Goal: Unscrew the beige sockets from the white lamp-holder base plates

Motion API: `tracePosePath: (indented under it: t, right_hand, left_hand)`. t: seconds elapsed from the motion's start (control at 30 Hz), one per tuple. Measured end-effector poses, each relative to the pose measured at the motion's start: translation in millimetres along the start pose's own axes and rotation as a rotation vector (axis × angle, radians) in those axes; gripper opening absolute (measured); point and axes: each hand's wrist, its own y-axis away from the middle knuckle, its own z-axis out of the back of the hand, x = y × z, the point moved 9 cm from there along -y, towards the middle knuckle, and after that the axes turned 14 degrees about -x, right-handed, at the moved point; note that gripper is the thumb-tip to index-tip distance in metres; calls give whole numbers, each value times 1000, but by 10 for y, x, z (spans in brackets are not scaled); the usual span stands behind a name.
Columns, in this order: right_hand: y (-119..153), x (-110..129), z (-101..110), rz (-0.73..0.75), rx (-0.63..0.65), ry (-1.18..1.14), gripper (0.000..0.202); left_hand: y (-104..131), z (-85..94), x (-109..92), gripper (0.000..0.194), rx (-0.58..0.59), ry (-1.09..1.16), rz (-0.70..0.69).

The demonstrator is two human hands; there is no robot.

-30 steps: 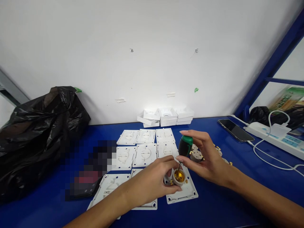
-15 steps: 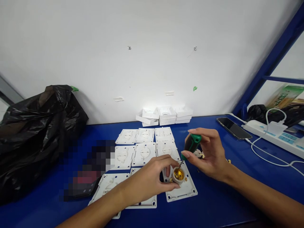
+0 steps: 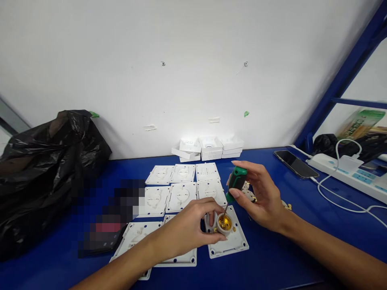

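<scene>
My left hand (image 3: 208, 223) grips a round lamp socket (image 3: 224, 222) between thumb and fingers, its brass-coloured inside facing up. The socket sits over a square white plate (image 3: 232, 243) on the blue table. In my right hand (image 3: 261, 193) is a screwdriver (image 3: 237, 181) with a green and black handle, held by thumb and fingertips. The screwdriver's shaft slants down into the socket; its tip is hard to make out there. Small brass pieces show on both sides of the socket. Several round pieces with brass parts (image 3: 248, 195) lie partly hidden behind my right hand.
Several square white plates (image 3: 182, 193) lie in rows left of the socket. White boxes (image 3: 211, 148) are stacked against the wall. A black plastic bag (image 3: 54, 169) stands at left, near a blurred-out dark object. A phone (image 3: 296, 164), white cables and a power strip (image 3: 356, 173) lie at right.
The screwdriver handle has turned a little and stands slightly more upright, its shaft still in the socket. The whole view has shifted slightly. My left hand keeps its hold.
</scene>
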Motion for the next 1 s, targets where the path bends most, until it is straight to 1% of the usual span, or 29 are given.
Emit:
tracePosePath:
  t: [0.07, 0.2, 0.23, 0.33, 0.37, 0.43, 0.5, 0.67, 0.8, 0.93, 0.97, 1.0]
  right_hand:
    - [-1, 2, 34, 3, -32, 0, 59]
    - [27, -11, -28, -22, 55, 1, 57]
    - [29, -11, -27, -22, 56, 5, 57]
    - [9, 35, 50, 28, -34, 9, 60]
    - [6, 52, 57, 46, -42, 5, 60]
    - [8, 61, 18, 47, 5, -3, 56]
    - [14, 42, -20, 14, 53, -11, 53]
    - [-2, 56, 34, -29, -18, -80, 56]
    - [-50, -15, -28, -188, 27, -117, 52]
    - [-98, -34, -51, -243, 31, -125, 21]
    - [-96, -47, -46, -251, 22, -129, 21]
    - [-89, -63, -30, -256, 2, -133, 26]
  left_hand:
    - [2, 3, 2, 32, 0, -4, 8]
    - [-4, 0, -2, 32, -1, 1, 12]
    - [-7, -2, -3, 32, -2, 5, 6]
    - [-14, -10, 4, 33, -4, 16, -7]
    - [-15, -12, 7, 33, -4, 18, -11]
    - [-16, -12, 12, 33, -2, 21, -14]
    - [-17, -8, 16, 33, -2, 21, -10]
    - [-12, -7, 6, 32, 5, 29, 4]
    - [-5, -1, 3, 31, 2, 40, 16]
    - [-6, -17, 16, 31, 15, 46, 32]
    - [-8, -20, 18, 31, 16, 46, 32]
    - [-9, -21, 18, 31, 15, 48, 29]
